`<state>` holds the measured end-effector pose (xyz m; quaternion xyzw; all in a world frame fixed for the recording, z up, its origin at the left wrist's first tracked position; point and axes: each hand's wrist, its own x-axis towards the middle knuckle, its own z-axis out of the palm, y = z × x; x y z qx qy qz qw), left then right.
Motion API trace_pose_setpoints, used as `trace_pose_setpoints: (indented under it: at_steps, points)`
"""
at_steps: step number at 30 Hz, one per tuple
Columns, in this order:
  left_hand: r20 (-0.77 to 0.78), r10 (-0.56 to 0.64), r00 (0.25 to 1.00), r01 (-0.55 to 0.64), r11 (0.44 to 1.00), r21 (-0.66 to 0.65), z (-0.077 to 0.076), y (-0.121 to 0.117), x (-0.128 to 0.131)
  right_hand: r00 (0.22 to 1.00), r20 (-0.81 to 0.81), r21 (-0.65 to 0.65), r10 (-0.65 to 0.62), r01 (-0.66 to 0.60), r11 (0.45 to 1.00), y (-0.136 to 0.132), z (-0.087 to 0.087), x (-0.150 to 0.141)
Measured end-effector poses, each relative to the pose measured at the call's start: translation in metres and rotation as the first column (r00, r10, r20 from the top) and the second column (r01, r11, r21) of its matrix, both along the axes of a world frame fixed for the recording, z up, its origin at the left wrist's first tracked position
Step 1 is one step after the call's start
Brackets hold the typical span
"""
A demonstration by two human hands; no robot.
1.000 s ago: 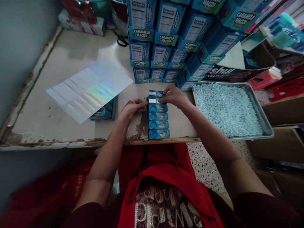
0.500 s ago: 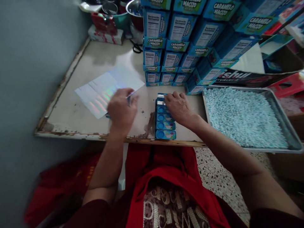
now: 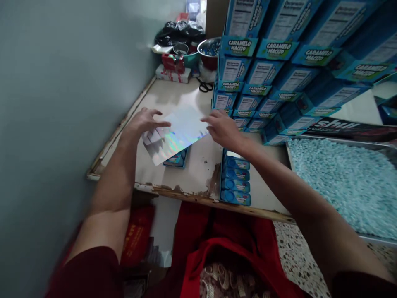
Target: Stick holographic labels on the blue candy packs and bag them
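Note:
My left hand (image 3: 144, 123) is over the left part of a shiny holographic sheet (image 3: 182, 126), its thumb and index finger apart. At the sheet's right corner is my right hand (image 3: 226, 129), thumb and forefinger spread; whether they touch the sheet I cannot tell. Under the sheet's near edge a blue box (image 3: 176, 160) partly shows. Below my right forearm stands a tray-like box with a row of small blue packs (image 3: 236, 185) marked "Caramelo Macizo". A silvery piece (image 3: 235, 155) lies at the row's far end.
Tall stacks of blue candy boxes (image 3: 257, 90) rise behind my right hand. A metal tray of pale blue candies (image 3: 344, 178) is at the right. Scissors (image 3: 204, 85), a metal bowl (image 3: 209, 47) and a wrapped block (image 3: 173, 74) sit at the back. A wall borders the left.
The view has swung left. My right hand has left the row of packs and come to the sheet. My left hand has moved left along the sheet, its fingers spread.

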<state>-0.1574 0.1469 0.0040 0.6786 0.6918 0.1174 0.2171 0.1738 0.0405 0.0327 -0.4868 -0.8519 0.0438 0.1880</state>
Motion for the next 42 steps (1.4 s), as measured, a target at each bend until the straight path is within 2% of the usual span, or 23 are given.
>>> trace_pose_setpoints:
  at_steps: [2,5,7,9,12,14,16,18,23,26,30,33,36,39,42]
  points:
    - [0.112,-0.066,0.992,0.066,0.998,0.001,-0.001,0.012,0.010,0.999,0.032,0.016,0.015,-0.016,1.000,0.043,-0.004,-0.033]
    - [0.287,-0.157,0.945,0.191,0.977,-0.097,-0.003,0.025,0.021,0.993,0.116,-0.090,-0.024,0.035,0.995,0.100,-0.010,-0.068]
    - [0.394,-0.173,0.902,0.213,0.975,-0.060,-0.007,0.024,0.025,0.987,0.158,-0.149,0.005,0.019,0.989,0.121,-0.012,-0.080]
    - [0.476,-0.155,0.866,0.154,0.987,0.042,-0.009,0.017,0.027,0.984,0.167,-0.123,0.059,-0.039,0.992,0.125,-0.015,-0.085]
    - [0.537,-0.122,0.835,0.063,0.990,0.128,-0.008,0.003,0.030,0.983,0.160,0.023,0.089,-0.094,0.995,0.115,-0.019,-0.088]
    - [0.546,-0.133,0.827,0.063,0.987,0.145,-0.005,-0.003,0.033,0.983,0.172,0.121,0.070,-0.092,0.988,0.108,-0.022,-0.092]
    - [0.542,-0.167,0.823,0.095,0.983,0.160,-0.001,-0.006,0.036,0.976,0.210,0.158,0.064,-0.099,0.982,0.102,-0.025,-0.096]
    - [0.543,-0.171,0.822,0.103,0.983,0.153,0.001,-0.006,0.037,0.962,0.262,0.147,0.080,-0.121,0.982,0.094,-0.028,-0.100]
    - [0.604,-0.034,0.796,0.023,0.999,0.026,0.003,-0.008,0.032,0.945,0.317,0.121,0.086,-0.131,0.984,0.062,-0.034,-0.099]
    - [0.618,-0.031,0.786,0.028,1.000,0.014,0.006,-0.017,0.029,0.973,0.229,0.154,0.042,-0.079,0.985,0.049,-0.034,-0.094]
    - [0.600,-0.045,0.799,0.040,0.999,0.021,0.011,-0.027,0.033,0.990,0.134,0.170,-0.048,0.025,0.985,0.050,-0.027,-0.092]
    - [0.581,-0.024,0.813,0.004,0.999,0.036,0.012,-0.027,0.038,0.978,0.208,0.147,-0.005,-0.026,0.989,0.051,-0.028,-0.095]
    - [0.574,0.013,0.819,-0.020,1.000,0.007,0.012,-0.025,0.040,0.965,0.258,0.147,0.039,-0.079,0.986,0.041,-0.036,-0.096]
    - [0.578,0.024,0.816,-0.021,1.000,-0.011,0.013,-0.026,0.039,0.967,0.250,0.133,0.057,-0.092,0.987,0.028,-0.041,-0.091]
    - [0.562,0.012,0.827,-0.008,1.000,-0.009,0.014,-0.030,0.037,0.972,0.219,0.129,0.085,-0.116,0.985,0.019,-0.037,-0.085]
